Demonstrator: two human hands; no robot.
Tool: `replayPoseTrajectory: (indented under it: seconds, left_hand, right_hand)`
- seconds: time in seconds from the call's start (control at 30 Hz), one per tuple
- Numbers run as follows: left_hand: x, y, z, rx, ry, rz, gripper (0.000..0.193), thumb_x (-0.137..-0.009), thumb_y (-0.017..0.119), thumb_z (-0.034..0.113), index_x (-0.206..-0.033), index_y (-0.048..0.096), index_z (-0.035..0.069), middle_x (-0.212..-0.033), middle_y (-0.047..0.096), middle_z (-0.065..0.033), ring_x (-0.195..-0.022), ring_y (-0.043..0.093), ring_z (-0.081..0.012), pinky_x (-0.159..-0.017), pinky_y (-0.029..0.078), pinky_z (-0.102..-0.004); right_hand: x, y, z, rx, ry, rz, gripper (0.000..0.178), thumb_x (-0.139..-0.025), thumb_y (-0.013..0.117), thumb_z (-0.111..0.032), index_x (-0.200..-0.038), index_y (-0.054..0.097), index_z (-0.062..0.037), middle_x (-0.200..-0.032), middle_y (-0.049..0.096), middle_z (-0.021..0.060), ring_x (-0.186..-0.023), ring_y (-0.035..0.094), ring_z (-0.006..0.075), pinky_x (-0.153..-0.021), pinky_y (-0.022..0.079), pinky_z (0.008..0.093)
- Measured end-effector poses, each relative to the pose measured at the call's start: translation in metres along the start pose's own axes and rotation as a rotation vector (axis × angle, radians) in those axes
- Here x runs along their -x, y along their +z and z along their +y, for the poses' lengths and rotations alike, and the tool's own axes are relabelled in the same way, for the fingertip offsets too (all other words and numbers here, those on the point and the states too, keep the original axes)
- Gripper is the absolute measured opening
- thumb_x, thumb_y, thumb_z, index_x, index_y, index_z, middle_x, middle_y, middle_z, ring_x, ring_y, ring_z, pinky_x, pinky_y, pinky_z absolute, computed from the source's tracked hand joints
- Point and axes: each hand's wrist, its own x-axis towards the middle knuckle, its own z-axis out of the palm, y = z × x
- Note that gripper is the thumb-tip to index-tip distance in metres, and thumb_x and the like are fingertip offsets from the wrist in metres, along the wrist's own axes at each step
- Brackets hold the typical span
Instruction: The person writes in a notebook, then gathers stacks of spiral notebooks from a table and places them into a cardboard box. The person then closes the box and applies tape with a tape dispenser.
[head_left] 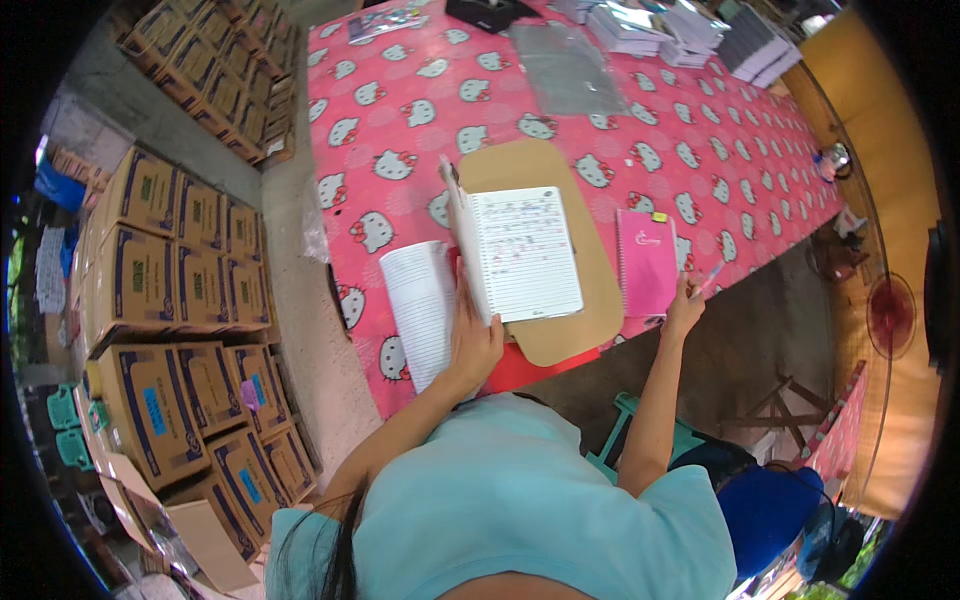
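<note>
A spiral notebook point(526, 253) with handwriting on its ruled page stands open on a tan board with rounded corners point(580, 330). My left hand point(474, 335) grips its lower left side, thumb at the page corner and fingers behind the raised leaves. Beside that hand lies a white ruled sheet or pad point(415, 290). My right hand point(685, 308) is closed around a slim pen point(713, 272), over the table's near edge. Just left of it rests a closed pink spiral notebook point(648, 262) with a yellow tab.
The table wears a pink cartoon-cat cloth point(440, 110). At its far side are a clear plastic sheet point(567, 70), a black item point(490, 12) and stacked books point(625, 28). Cardboard boxes point(150, 275) are piled on the left. A green chair point(610, 440) stands by my right arm.
</note>
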Motion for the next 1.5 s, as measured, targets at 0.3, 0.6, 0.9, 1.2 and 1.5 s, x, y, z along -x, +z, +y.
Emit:
replayPoseTrajectory:
  seconds: [0.3,0.6,0.9,1.2,1.5]
  left_hand:
    - [-0.039,0.005,0.082,-0.400,0.222,-0.541,0.078,-0.081,0.060,0.051,-0.142,0.034,0.009,-0.149,0.019,-0.0235,-0.139,0.016,-0.0427,-0.104,0.009,-0.0695]
    - [-0.028,-0.013,0.058,0.003,-0.040,-0.137,0.074,-0.086,0.062,0.035,-0.144,0.028,0.004,-0.151,0.010,-0.0254,-0.138,0.016,-0.0452,-0.110,0.017,-0.0547]
    - [-0.001,0.009,0.039,0.645,-0.378,-0.092,0.059,-0.101,0.034,0.035,-0.146,0.017,0.000,-0.151,0.016,-0.0235,-0.141,0.016,-0.0296,-0.113,0.019,-0.0358]
    - [-0.025,0.012,0.037,0.820,-0.602,0.065,0.057,-0.093,0.056,0.025,-0.134,0.030,-0.004,-0.124,0.050,-0.0166,-0.107,0.055,-0.0212,-0.089,0.046,-0.0318]
    - [-0.036,0.006,0.038,0.663,-0.565,-0.142,0.062,-0.083,0.065,0.011,-0.132,0.031,-0.006,-0.118,0.053,-0.0184,-0.106,0.055,-0.0217,-0.090,0.046,-0.0323]
  right_hand:
    - [-0.031,-0.015,0.019,0.835,0.184,-0.203,0.107,-0.053,0.079,-0.063,-0.134,0.032,-0.0119,-0.129,0.035,0.0270,-0.110,0.053,0.0430,-0.086,0.049,0.0476]
    - [0.002,-0.125,0.082,-0.174,0.589,-0.587,0.026,-0.077,0.073,-0.014,-0.093,0.065,0.0045,-0.081,0.062,0.0022,-0.071,0.057,0.0114,-0.066,0.045,0.0276]
    - [0.047,-0.098,-0.120,-0.474,0.288,-0.708,0.029,-0.078,0.068,-0.005,-0.105,0.062,0.0047,-0.085,0.061,0.0013,-0.075,0.056,0.0109,-0.068,0.044,0.0262]
    - [0.079,0.038,-0.107,-0.098,0.023,-1.045,0.046,-0.075,0.076,-0.017,-0.111,0.057,0.0050,-0.097,0.066,0.0134,-0.083,0.063,0.0197,-0.074,0.050,0.0310]
    - [0.082,0.046,-0.092,0.036,-0.207,-0.878,0.061,-0.066,0.083,-0.024,-0.113,0.057,0.0041,-0.099,0.061,0.0189,-0.090,0.061,0.0264,-0.080,0.048,0.0356]
